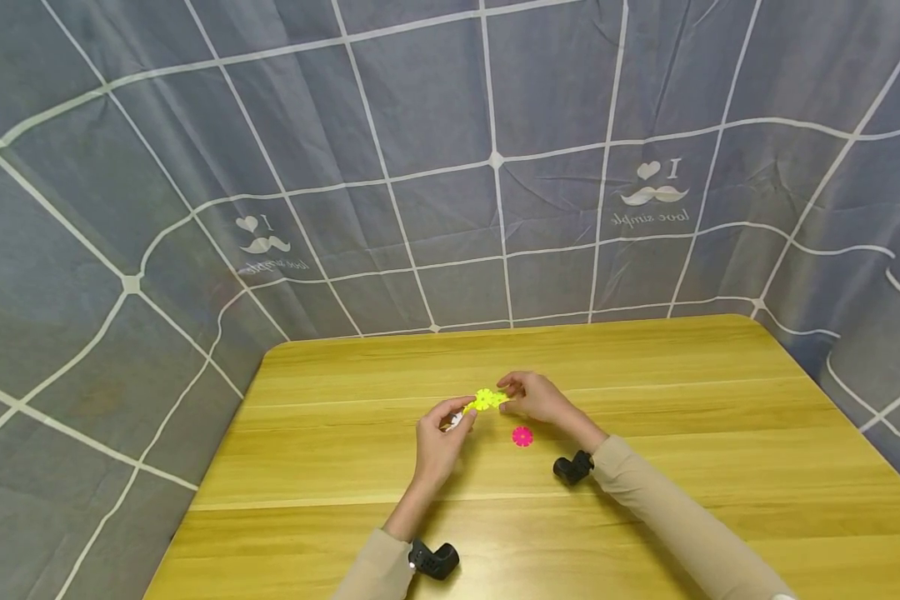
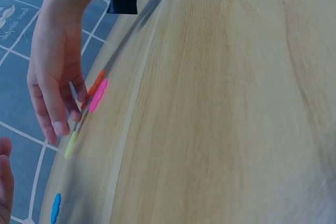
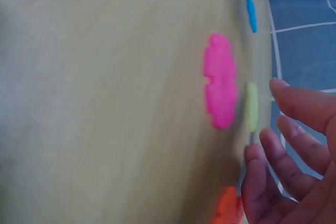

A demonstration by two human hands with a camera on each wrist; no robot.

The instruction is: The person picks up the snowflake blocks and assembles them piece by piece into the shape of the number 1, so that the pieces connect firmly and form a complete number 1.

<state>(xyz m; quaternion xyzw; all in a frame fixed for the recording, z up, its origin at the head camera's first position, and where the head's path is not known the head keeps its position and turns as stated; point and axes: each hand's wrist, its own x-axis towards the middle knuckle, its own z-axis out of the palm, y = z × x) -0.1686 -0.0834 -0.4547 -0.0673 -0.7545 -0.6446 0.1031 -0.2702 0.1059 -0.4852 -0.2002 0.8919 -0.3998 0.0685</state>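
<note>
In the head view my left hand (image 1: 440, 442) pinches the left end of a short chain of yellow interlocking flower discs (image 1: 483, 399). A small white piece (image 1: 455, 419) shows by its fingers. At the chain's right end, thumb and fingertips of my right hand (image 1: 536, 398) hold a yellow disc. Below that hand a pink flower disc (image 1: 522, 437) lies on the table. The wrist views do not show this grip: in the right wrist view the fingers (image 3: 299, 108) are spread near a yellow disc (image 3: 252, 107), with the pink disc (image 3: 220, 81) beside it.
An orange disc (image 2: 95, 85) and a blue disc (image 2: 55, 208) appear on the table in the left wrist view. The wooden table (image 1: 330, 467) ends at a grey, white-lined curtain (image 1: 442, 217) behind and at the sides. Black cameras (image 1: 435, 560) sit on both wrists.
</note>
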